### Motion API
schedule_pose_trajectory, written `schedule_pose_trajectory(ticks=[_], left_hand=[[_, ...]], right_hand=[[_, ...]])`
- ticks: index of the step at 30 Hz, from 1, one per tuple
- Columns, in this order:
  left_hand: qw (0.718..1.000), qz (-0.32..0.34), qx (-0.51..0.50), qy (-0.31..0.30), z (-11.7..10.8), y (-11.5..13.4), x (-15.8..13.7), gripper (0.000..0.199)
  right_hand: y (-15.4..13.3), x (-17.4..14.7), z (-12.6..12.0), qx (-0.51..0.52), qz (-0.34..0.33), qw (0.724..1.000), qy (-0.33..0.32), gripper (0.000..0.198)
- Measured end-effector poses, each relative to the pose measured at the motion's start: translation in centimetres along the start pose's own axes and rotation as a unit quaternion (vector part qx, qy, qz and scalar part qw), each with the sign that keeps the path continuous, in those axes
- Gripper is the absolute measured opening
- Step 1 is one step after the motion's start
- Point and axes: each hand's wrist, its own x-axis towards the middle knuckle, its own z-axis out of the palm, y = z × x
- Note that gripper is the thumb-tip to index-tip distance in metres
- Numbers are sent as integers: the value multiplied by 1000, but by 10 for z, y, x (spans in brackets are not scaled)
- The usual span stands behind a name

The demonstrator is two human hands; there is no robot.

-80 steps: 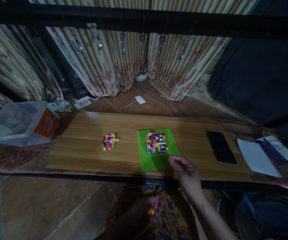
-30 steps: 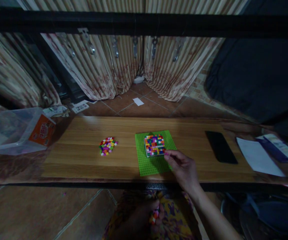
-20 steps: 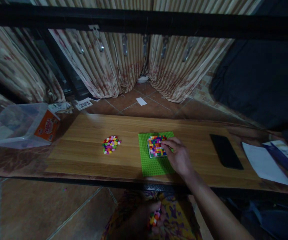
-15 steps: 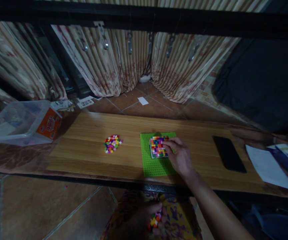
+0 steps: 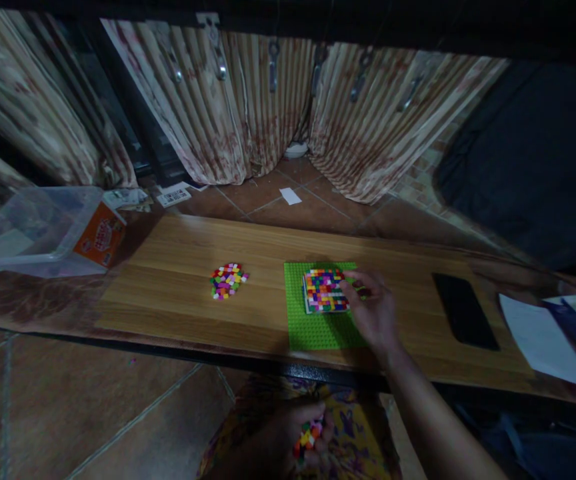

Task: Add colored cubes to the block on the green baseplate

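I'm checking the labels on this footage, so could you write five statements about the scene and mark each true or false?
1. The left hand holds a cluster of small coloured bricks. True.
2. The multicoloured brick block sits on the green baseplate. True.
3. The right hand is touching the black slab. False: the right hand is at the right side of the brick block, apart from the black slab.
4. The loose brick pile lies on the green baseplate. False: the pile lies on the wooden surface, left of the green baseplate.
5. The clear plastic bin bears an orange label. True.
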Motion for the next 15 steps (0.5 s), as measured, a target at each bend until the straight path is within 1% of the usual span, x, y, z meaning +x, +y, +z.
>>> schedule_pose_trajectory(ticks=[3, 6, 10, 15], left_hand=[[1000, 10, -3, 8, 2, 0, 0, 38], [1000, 22, 5, -3, 3, 1, -2, 39], [1000, -8, -22, 9, 1, -1, 2, 34], [998, -34, -48, 7, -3, -3, 6, 29]], right_hand=[[5, 4, 6, 9, 23, 1000, 13, 36], [8, 7, 14, 8, 31, 999, 0, 37], [9, 7, 20, 6, 38, 999, -19, 36], [10, 4, 25, 33, 56, 998, -5, 34]])
